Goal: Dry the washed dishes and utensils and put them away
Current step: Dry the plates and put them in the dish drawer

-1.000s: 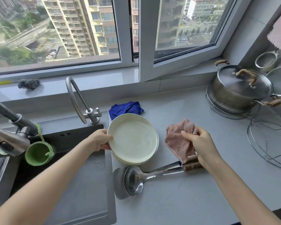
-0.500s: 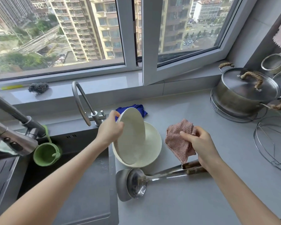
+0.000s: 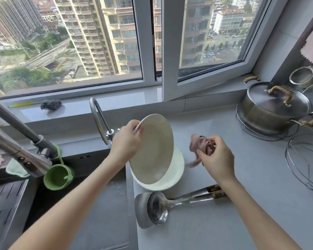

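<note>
The left hand holds a plate tilted on edge over the bowl on the counter, fingers curled round its upper rim. The right hand, just beside, clutches a bunched cloth. A pot stands far right, and a ladle lies before the bowl.

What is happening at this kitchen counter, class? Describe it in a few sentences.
A person is drying dishes. The left hand holds a cream plate by its rim, tilted up over a second cream dish that rests on the counter. The right hand grips a bunched pink cloth just right of the plate, not touching it. A ladle and a spatula lie untouched on the counter nearer the person.
</note>
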